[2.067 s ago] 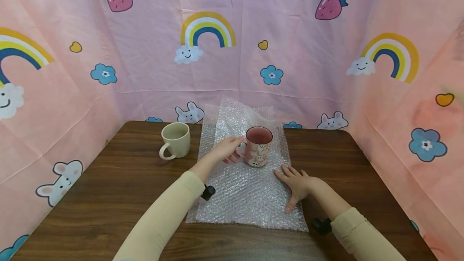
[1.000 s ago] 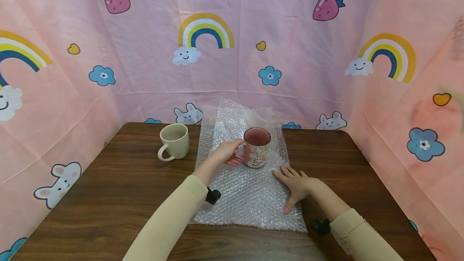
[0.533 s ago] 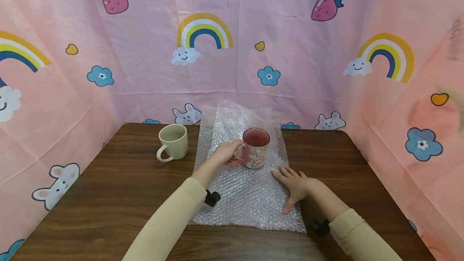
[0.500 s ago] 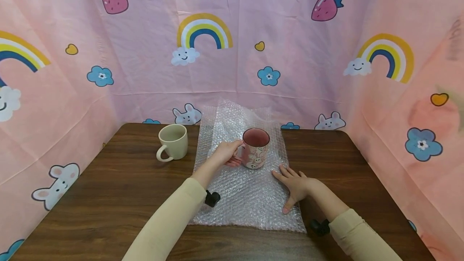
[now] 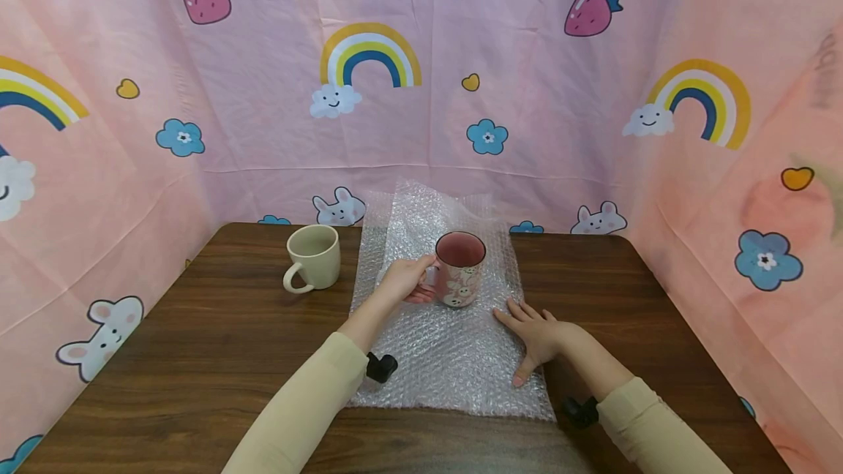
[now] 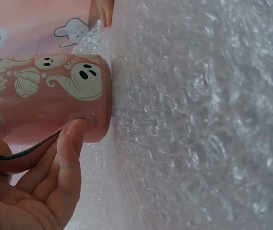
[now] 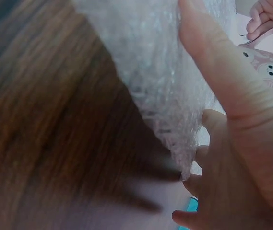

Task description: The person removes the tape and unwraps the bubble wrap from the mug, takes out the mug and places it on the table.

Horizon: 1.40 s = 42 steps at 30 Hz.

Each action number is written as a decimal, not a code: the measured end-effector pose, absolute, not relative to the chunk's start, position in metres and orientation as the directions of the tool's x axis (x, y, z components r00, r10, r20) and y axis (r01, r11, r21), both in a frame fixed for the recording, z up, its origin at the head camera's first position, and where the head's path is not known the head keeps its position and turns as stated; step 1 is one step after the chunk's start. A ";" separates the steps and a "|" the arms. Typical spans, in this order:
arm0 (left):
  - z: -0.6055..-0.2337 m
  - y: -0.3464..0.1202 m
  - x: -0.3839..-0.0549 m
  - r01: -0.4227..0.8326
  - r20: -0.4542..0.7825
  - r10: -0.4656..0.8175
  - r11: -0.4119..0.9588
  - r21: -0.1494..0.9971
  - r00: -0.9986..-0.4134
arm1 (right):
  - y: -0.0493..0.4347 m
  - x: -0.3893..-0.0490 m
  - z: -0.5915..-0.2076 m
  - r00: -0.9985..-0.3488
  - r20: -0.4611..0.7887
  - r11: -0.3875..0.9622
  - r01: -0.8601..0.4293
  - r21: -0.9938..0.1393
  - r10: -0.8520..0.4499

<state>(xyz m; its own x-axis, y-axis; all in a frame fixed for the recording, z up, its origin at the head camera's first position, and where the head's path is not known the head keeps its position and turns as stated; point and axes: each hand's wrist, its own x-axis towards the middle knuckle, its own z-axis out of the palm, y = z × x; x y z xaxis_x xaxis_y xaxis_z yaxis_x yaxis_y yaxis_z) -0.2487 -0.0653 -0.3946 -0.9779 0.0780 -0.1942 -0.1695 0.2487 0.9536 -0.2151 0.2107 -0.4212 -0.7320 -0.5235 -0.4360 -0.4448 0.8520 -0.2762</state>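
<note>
A pink mug (image 5: 460, 280) with white ghost and pumpkin drawings stands upright on a sheet of bubble wrap (image 5: 454, 371). My left hand (image 5: 406, 280) grips its handle from the left, thumb on top and fingers curled below, as the left wrist view shows at the handle (image 6: 18, 163). To the right, my right hand (image 5: 536, 335) lies with spread, straight fingers on the right edge of the bubble wrap, thumb toward me. In the right wrist view the thumb (image 7: 218, 62) rests along the plastic and the other fingertips reach past its edge.
A cream mug (image 5: 316, 258) stands on the brown wooden table (image 5: 217, 342), left of the bubble wrap, its handle toward the front left. Behind the table hangs a pink cloth (image 5: 421, 137) with printed rainbows and rabbits. The far end of the bubble wrap rises against it.
The pink mug has shifted slightly left, with my left hand closing more fully round its handle. My right hand keeps its place on the bubble wrap. The head view has drifted a little.
</note>
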 end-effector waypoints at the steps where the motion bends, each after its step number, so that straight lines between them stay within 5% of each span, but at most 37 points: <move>1: -0.394 -0.065 -0.248 -0.165 -0.191 0.080 0.252 0.954 -0.978 | 0.211 -0.215 -0.421 -0.733 -0.435 0.852 -0.444 -0.276 -0.523; 42: -0.369 -0.086 -0.215 -0.039 -0.038 -0.012 0.222 0.974 -0.999 | 0.214 -0.215 -0.425 -0.735 -0.415 0.843 -0.442 -0.308 -0.537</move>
